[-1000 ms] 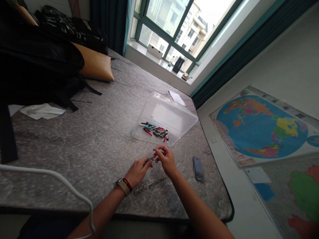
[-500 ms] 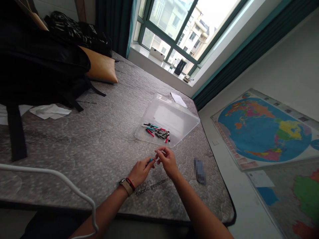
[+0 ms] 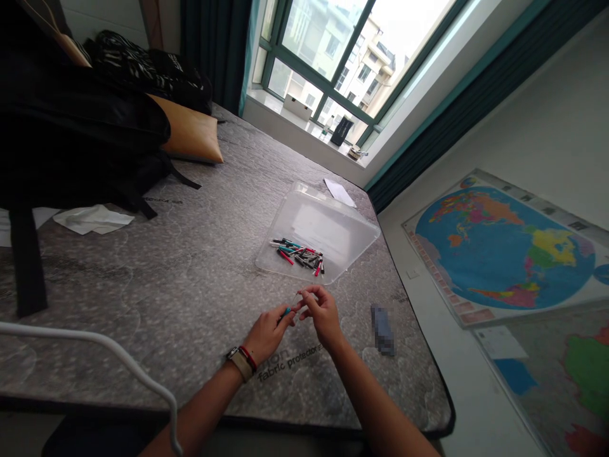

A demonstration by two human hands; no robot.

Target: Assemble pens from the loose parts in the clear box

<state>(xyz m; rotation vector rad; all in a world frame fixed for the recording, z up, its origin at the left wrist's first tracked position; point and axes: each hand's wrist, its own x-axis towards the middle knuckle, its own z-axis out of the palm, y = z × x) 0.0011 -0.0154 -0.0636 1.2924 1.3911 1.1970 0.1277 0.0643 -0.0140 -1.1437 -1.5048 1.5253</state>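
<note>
My left hand (image 3: 268, 331), with a watch and a red band at its wrist, is closed around a teal pen (image 3: 286, 311) whose tip end points toward the other hand. My right hand (image 3: 321, 312) is curled just beside it, thumb and fingers pinched. A thin, pale sliver shows at its fingertips, too small to name. Both hands hover over the grey mattress, nearly touching each other. Beyond them lies a clear plastic tray (image 3: 354, 244), in which a heap of pens and pen parts (image 3: 304, 255) in black, red, teal and white is spread.
A dark pixelated object (image 3: 382, 330) lies right of my right arm. At the left are a black backpack (image 3: 80, 139), a tan cushion (image 3: 193, 130) and crumpled paper (image 3: 92, 219). A white cable-like tube (image 3: 109, 346) curves across the lower left. White paper (image 3: 339, 192) lies behind the tray.
My right hand's fingers have opened slightly and shifted a little, with the thin sliver now showing at their tips. My left hand keeps hold of the teal pen. The view has tilted slightly.
</note>
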